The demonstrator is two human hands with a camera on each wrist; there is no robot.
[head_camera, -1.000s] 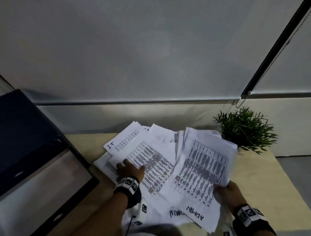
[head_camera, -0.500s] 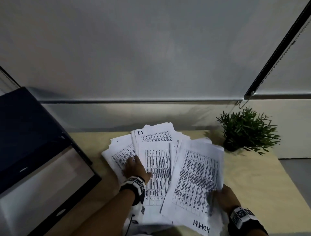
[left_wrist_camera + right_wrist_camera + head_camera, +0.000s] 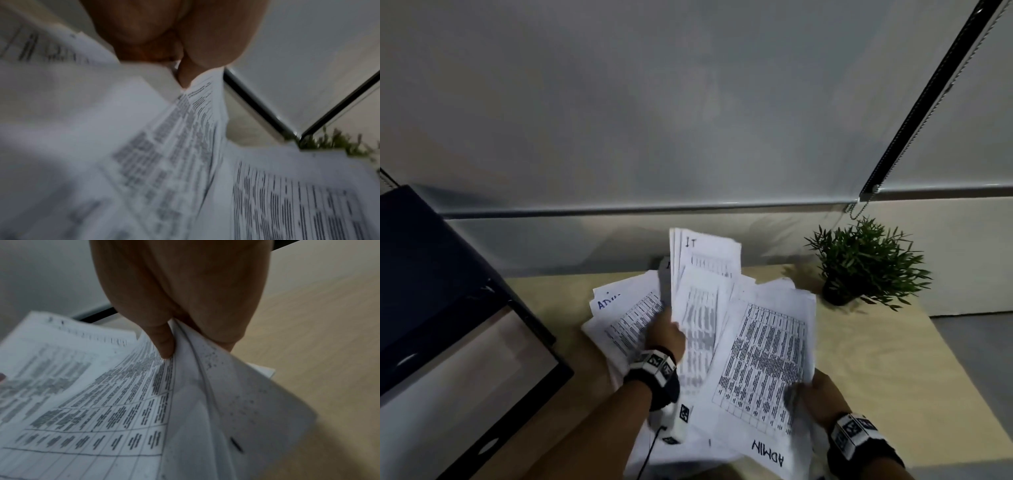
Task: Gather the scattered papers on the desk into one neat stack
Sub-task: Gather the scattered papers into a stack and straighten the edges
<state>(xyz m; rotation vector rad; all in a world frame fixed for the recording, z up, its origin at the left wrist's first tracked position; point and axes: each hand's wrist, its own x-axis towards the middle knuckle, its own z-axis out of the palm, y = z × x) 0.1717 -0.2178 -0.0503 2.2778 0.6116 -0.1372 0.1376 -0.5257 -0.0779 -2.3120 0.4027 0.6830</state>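
Looking across the table, I see the papers fanned at its middle, some flat, some lifted, and I judge the loose sheets could slip or crumple if the two bundles meet askew. My left hand is raised, fingers closed on the bundle marked IT, tipped nearly upright. My right hand pinches the near edge of the ADMIN sheaf, thumb on top.

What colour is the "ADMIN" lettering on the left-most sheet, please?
Blue, on the left-most sheet; head view shows it best.
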